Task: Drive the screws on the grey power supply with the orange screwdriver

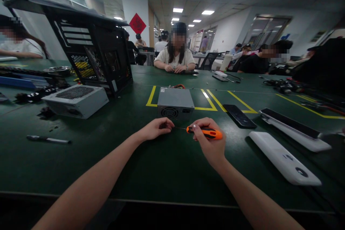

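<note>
In my right hand (212, 138) is an orange and black screwdriver (206, 132), held nearly level, its thin shaft pointing left. My left hand (159, 128) is closed, thumb and fingers curled together at the shaft's tip. Whatever those fingers pinch, if anything, is too small to make out. Just beyond both hands, a grey power supply unit (176, 97) stands on the green table (161, 172). Its fan grille and socket face me, and coloured wires show behind it.
A second power supply (77, 100) and a black computer case (94, 50) stand left. A pen (48, 139) lies nearer. On the right lie a black phone (239, 116) and two white devices, one a power bank-like block (283, 156). A person (176, 52) sits across the table.
</note>
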Demonstrator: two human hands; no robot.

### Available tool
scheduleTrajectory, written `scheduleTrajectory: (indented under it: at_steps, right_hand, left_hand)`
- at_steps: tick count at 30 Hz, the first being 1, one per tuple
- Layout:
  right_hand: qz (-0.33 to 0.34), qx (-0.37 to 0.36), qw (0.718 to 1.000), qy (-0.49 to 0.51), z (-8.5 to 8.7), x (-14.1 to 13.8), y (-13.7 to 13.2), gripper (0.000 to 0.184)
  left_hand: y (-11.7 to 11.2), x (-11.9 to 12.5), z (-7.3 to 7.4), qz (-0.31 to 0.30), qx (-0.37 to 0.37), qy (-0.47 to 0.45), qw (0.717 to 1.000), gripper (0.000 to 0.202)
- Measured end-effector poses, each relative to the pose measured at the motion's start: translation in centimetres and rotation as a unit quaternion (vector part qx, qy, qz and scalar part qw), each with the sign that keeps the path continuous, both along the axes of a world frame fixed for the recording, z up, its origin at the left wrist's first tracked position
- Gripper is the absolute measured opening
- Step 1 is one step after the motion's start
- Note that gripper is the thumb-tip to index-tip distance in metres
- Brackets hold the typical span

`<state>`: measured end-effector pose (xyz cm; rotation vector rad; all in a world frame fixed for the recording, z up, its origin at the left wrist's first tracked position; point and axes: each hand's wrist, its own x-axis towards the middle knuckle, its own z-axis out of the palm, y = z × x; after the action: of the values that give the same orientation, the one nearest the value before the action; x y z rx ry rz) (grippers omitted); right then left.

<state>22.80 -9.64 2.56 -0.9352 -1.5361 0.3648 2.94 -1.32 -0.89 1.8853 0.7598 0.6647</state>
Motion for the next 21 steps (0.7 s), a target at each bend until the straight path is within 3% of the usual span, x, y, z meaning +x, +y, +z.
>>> scheduleTrajectory:
  at_steps: [11,21]
  right_hand:
    - [0.005,0.057,0.998,-0.013,0.34,-0.21,-0.55,0.01]
    - [-0.004,0.046,0.999,-0.021,0.29,-0.34,-0.42,0.01]
  left_hand:
    - [0.07,0.41,-0.2,0.013,-0.086,-0.087,0.992,0.027]
    - [-0.01,0.45,-0.23,0.003,-0.08,-0.097,0.992,0.028]
